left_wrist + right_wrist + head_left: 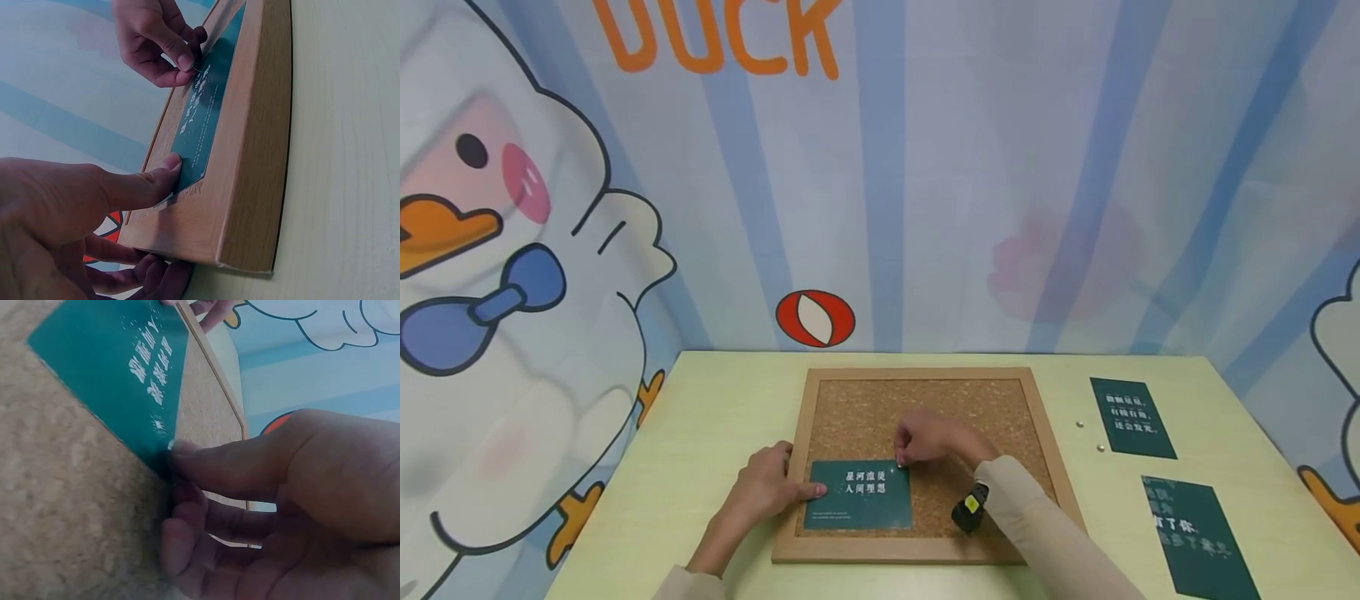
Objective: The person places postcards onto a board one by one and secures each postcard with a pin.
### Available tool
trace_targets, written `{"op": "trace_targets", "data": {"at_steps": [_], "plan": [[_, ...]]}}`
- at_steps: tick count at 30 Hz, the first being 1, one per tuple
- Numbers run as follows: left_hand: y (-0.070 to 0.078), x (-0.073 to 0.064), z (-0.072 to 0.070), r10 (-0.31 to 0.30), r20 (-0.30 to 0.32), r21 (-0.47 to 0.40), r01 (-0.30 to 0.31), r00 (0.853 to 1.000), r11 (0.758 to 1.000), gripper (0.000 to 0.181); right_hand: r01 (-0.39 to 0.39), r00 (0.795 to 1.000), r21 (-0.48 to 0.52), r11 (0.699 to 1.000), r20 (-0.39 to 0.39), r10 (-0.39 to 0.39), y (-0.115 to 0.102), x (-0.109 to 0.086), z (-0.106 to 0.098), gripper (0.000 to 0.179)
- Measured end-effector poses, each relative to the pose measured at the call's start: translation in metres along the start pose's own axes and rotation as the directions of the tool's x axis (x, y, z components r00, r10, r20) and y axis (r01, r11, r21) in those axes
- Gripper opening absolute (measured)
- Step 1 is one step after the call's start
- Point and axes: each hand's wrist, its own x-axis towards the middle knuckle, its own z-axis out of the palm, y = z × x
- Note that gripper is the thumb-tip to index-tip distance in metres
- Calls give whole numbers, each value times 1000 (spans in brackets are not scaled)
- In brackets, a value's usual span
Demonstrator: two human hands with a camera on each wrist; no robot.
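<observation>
A wood-framed corkboard (1000, 417) lies on the table, with a dark green card (857, 510) with white writing on its lower left. My left hand (766, 485) grips the frame's left side: its thumb presses the card's left edge, and the fingers curl under the frame in the left wrist view. At the card's upper right corner, my right hand (934, 437) pinches a small thin pin (197, 69) between thumb and fingers. The right wrist view shows the thumb (219, 464) right at that corner; the fingers mostly hide the pin there.
To the board's right, two small round pins, one nearer (1101, 448) and one farther (1080, 425), lie on the pale table (730, 392). Two more green cards, an upper one (1131, 442) and a lower one (1202, 571), lie farther right. A cartoon-printed curtain (940, 167) hangs behind.
</observation>
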Motion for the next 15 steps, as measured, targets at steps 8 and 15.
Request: {"op": "trace_targets", "data": {"at_steps": [8,15], "plan": [[1,0,-1,0,0,-7,0,1000,1000,89,-143,987,-10,990,73,143,-12,7,-9,19],[1,1,0,-12,7,-9,12,1000,1000,89,-197,973,-64,978,111,203,-20,10,-12,21]]}}
